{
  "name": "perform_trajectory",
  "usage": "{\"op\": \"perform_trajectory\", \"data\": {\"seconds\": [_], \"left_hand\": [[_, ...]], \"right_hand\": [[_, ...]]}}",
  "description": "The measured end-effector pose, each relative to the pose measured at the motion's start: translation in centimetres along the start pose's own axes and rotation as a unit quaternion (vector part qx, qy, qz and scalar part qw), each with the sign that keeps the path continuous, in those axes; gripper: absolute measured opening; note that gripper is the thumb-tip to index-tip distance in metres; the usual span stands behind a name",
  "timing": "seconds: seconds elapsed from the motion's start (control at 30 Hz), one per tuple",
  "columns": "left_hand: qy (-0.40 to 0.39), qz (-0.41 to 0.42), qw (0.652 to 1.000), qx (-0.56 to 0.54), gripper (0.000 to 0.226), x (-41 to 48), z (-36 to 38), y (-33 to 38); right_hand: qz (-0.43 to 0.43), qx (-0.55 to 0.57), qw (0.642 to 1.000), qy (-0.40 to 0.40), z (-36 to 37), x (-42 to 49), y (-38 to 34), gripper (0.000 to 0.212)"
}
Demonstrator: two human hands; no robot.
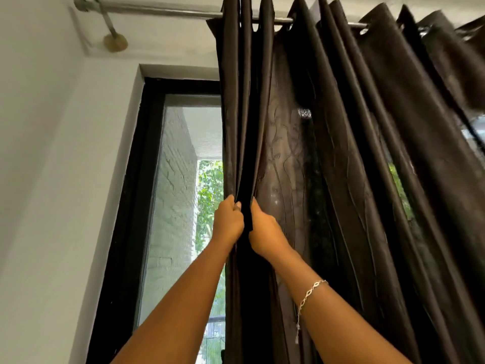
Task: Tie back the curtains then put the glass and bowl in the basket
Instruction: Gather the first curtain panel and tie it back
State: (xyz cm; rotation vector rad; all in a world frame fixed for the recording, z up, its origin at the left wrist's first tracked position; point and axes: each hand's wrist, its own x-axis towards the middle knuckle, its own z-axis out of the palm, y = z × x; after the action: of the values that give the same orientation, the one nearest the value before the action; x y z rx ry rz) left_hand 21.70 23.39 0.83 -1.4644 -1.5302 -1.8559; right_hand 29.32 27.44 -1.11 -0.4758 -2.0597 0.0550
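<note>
A dark brown curtain [354, 153] hangs in folds from a metal rod [162, 10] and covers the middle and right of the window. My left hand [227, 221] grips the curtain's left edge, fingers closed around a fold. My right hand [263, 232], with a silver bracelet on the wrist, grips the neighbouring fold just to the right. Both hands are raised side by side, almost touching. The glass, the bowl and the basket are out of view.
A black-framed window [147, 179] shows a white brick wall and green leaves outside on the left. A white wall [52, 179] fills the left side. The rod's bracket [115, 40] is fixed high on the wall.
</note>
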Motion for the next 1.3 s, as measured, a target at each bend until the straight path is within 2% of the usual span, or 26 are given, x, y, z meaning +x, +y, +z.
{"op": "perform_trajectory", "data": {"seconds": [0.1, 0.27, 0.33, 0.4, 0.57, 0.63, 0.8, 0.9, 0.97, 1.03, 1.07, 1.17, 1.3], "left_hand": [[-0.016, -0.018, 0.999, -0.021, 0.026, -0.2, 0.1, 0.0], [-0.049, -0.057, 0.993, -0.092, 0.041, -0.4, 0.2, 0.3], [-0.054, -0.063, 0.988, -0.127, 0.055, -0.7, 0.4, 0.6], [-0.043, -0.061, 0.991, -0.114, 0.064, -0.8, 1.0, 0.7], [0.022, -0.049, 0.998, -0.020, 0.040, -0.6, 2.0, 0.5], [0.028, -0.037, 0.999, -0.002, 0.035, -0.5, 2.5, 0.2], [0.032, -0.045, 0.998, 0.003, 0.042, -0.5, 5.0, 0.2], [0.041, -0.034, 0.999, 0.010, 0.042, -0.4, 6.7, -0.2], [0.058, -0.031, 0.998, 0.024, 0.034, 0.0, 7.5, -0.7], [0.075, -0.019, 0.996, 0.043, 0.020, 0.2, 7.8, -1.2], [0.084, -0.016, 0.995, 0.054, 0.021, 0.2, 7.6, -1.4], [0.107, -0.016, 0.990, 0.089, 0.019, 0.1, 7.6, -1.6], [0.108, -0.005, 0.988, 0.109, 0.024, 0.2, 7.2, -1.5]], "right_hand": [[-0.003, -0.006, 1.000, -0.023, 0.7, -0.4, -0.5, 0.072], [0.002, 0.040, 0.999, -0.014, 1.3, -1.2, -0.5, 0.072], [-0.007, 0.047, 0.999, -0.016, 1.6, -1.4, -0.3, 0.070], [-0.022, 0.050, 0.998, -0.030, 1.6, -2.0, -0.1, 0.060], [-0.082, 0.049, 0.992, -0.078, -1.1, -2.9, 2.0, 0.060], [-0.109, 0.048, 0.992, -0.032, -3.3, -2.4, 2.8, 0.054], [-0.079, 0.001, 0.978, 0.191, -10.5, 1.3, 5.6, 0.059], [-0.045, -0.069, 0.963, 0.258, -14.8, 4.1, 7.8, 0.065], [-0.022, -0.067, 0.955, 0.288, -17.5, 5.9, 9.2, 0.070], [0.019, -0.003, 0.964, 0.266, -19.1, 7.3, 10.1, 0.074], [0.045, 0.041, 0.969, 0.239, -19.3, 7.7, 10.4, 0.073], [0.103, 0.116, 0.977, 0.148, -18.3, 7.7, 11.2, 0.053], [0.089, 0.041, 0.987, 0.130, -14.1, 5.9, 11.1, 0.018]]}}
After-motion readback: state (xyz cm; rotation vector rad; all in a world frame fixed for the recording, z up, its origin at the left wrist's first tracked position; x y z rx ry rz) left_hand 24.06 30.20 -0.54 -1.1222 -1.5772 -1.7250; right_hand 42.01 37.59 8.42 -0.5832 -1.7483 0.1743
